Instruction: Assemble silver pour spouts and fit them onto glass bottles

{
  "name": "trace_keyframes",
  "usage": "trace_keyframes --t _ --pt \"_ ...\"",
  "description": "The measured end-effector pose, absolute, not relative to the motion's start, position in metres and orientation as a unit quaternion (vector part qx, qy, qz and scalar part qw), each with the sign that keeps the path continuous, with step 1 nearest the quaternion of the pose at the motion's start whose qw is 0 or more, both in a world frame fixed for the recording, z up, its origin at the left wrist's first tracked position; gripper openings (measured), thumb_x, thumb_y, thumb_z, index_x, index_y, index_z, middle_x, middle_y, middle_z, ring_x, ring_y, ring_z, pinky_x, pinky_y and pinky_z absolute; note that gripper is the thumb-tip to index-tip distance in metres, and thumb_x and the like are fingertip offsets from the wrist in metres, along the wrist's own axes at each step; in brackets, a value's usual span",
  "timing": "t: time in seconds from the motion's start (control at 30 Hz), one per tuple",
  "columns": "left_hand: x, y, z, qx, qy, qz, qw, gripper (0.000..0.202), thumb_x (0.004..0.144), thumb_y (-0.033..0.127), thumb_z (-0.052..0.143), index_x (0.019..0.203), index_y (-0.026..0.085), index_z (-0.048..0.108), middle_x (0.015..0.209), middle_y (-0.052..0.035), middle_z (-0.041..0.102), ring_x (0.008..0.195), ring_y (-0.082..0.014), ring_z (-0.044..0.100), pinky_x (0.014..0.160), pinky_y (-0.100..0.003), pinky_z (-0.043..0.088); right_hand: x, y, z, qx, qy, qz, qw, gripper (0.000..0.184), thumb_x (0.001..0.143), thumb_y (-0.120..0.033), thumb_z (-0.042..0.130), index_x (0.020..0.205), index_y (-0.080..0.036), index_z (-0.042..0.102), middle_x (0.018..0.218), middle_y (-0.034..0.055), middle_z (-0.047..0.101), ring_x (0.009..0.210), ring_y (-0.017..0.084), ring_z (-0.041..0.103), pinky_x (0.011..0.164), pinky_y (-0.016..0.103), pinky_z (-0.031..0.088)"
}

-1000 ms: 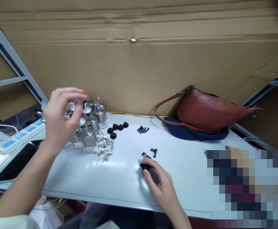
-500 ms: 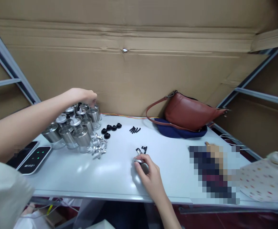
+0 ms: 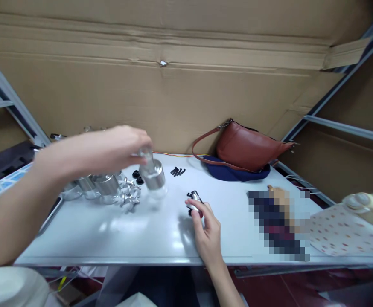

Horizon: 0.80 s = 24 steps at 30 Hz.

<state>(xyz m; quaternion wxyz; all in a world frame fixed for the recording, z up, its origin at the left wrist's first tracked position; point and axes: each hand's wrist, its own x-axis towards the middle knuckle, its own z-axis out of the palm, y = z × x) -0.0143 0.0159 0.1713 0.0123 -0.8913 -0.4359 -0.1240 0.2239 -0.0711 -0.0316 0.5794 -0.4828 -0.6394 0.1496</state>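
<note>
My left hand (image 3: 116, 149) is closed on the top of a small silver metal jar (image 3: 153, 175) and holds it tilted above the white table (image 3: 109, 238), right of the cluster of similar jars (image 3: 105, 184). Silver wing-shaped parts (image 3: 128, 197) lie in front of that cluster. My right hand (image 3: 205, 230) rests on the table near the front edge, its fingers pinched on a small black and silver part (image 3: 194, 199). Black caps (image 3: 137, 176) and black screws (image 3: 177, 171) lie further back.
A brown leather bag (image 3: 247, 147) sits on blue cloth (image 3: 234, 172) at the back right. A blurred-out patch and dotted paper (image 3: 340, 230) are at the right. Cardboard (image 3: 173, 85) walls the back. A power strip (image 3: 1, 183) lies at the far left.
My left hand has lifted one jar out of the cluster and carried it right, toward the table's middle. My right hand has stayed in place with the small part raised in its fingertips.
</note>
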Motion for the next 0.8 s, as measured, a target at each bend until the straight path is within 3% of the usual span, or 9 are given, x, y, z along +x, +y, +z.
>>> trace_keyframes --t 0.1,0.2,0.3,0.4,0.5,0.6,0.7,0.8 --pt "0.006 -0.015 0.146 -0.931 -0.363 -0.033 0.007 0.019 0.089 0.035 0.055 0.102 0.024 0.065 0.099 -0.0033 0.067 0.083 -0.0191 0.064 0.069 -0.026 0.043 0.223 -0.071 -0.034 -0.479 -0.634 0.145 0.589 0.027 0.095 -0.024 0.044 0.112 -0.019 0.064 0.101 0.0098 0.069 0.094 0.020 0.064 0.077 0.032 0.054" --pt "0.015 -0.032 0.137 -0.941 -0.340 -0.011 -0.003 0.018 0.090 0.030 0.055 0.104 0.021 0.062 0.104 -0.0050 0.065 0.087 -0.0197 0.064 0.070 -0.027 0.043 0.221 -0.072 -0.038 -0.484 -0.618 0.122 0.608 0.026 0.094 -0.023 0.047 0.112 -0.020 0.066 0.112 0.0115 0.065 0.108 0.022 0.061 0.087 0.036 0.053" --pt "0.015 -0.036 0.132 -0.942 -0.331 -0.029 -0.039 0.018 0.089 0.032 0.057 0.103 0.020 0.061 0.101 -0.0049 0.064 0.087 -0.0199 0.064 0.073 -0.028 0.044 0.217 -0.073 -0.034 -0.476 -0.593 0.101 0.641 0.022 0.091 -0.020 0.054 0.106 -0.020 0.070 0.109 0.0104 0.064 0.103 0.021 0.064 0.082 0.033 0.056" --pt "0.015 -0.032 0.116 -0.927 -0.336 -0.107 -0.126 0.021 0.087 0.034 0.061 0.100 0.019 0.059 0.099 -0.0046 0.064 0.089 -0.0193 0.062 0.075 -0.029 0.045 0.213 -0.075 -0.012 -0.426 -0.598 0.112 0.669 0.025 0.088 -0.014 0.057 0.108 -0.023 0.070 0.103 0.0079 0.067 0.093 0.019 0.067 0.072 0.029 0.059" --pt "0.019 -0.031 0.083 -0.876 -0.305 -0.232 -0.293 0.021 0.084 0.030 0.063 0.100 0.020 0.054 0.105 -0.0055 0.063 0.098 -0.0185 0.061 0.084 -0.030 0.047 0.209 -0.073 0.019 -0.359 -0.615 0.127 0.690 0.027 0.085 -0.010 0.061 0.104 -0.026 0.073 0.107 0.0072 0.066 0.097 0.021 0.068 0.075 0.032 0.060" --pt "0.030 -0.039 0.045 -0.769 -0.280 -0.387 -0.426 0.025 0.088 0.026 0.058 0.109 0.024 0.045 0.103 -0.0049 0.066 0.094 -0.0159 0.065 0.078 -0.027 0.051 0.206 -0.068 0.041 -0.315 -0.654 0.156 0.670 0.031 0.084 -0.009 0.063 0.104 -0.029 0.074 0.107 0.0058 0.068 0.096 0.021 0.068 0.076 0.032 0.060" --pt "0.042 -0.049 0.019 -0.701 -0.266 -0.492 -0.442 0.052 0.085 0.025 0.064 0.125 0.030 0.031 0.112 -0.0055 0.066 0.098 -0.0166 0.067 0.080 -0.028 0.053 0.204 -0.061 0.046 -0.286 -0.708 0.164 0.625 0.035 0.084 -0.007 0.062 0.108 -0.031 0.072 0.105 0.0045 0.070 0.092 0.018 0.069 0.077 0.029 0.060" --pt "0.049 -0.053 0.010 -0.701 -0.244 -0.528 -0.413 0.057 0.086 0.024 0.063 0.129 0.034 0.026 0.124 -0.0073 0.062 0.106 -0.0189 0.065 0.087 -0.033 0.054 0.204 -0.057 0.042 -0.288 -0.735 0.140 0.598 0.035 0.087 -0.007 0.058 0.109 -0.030 0.072 0.107 0.0046 0.069 0.092 0.017 0.068 0.077 0.028 0.059"
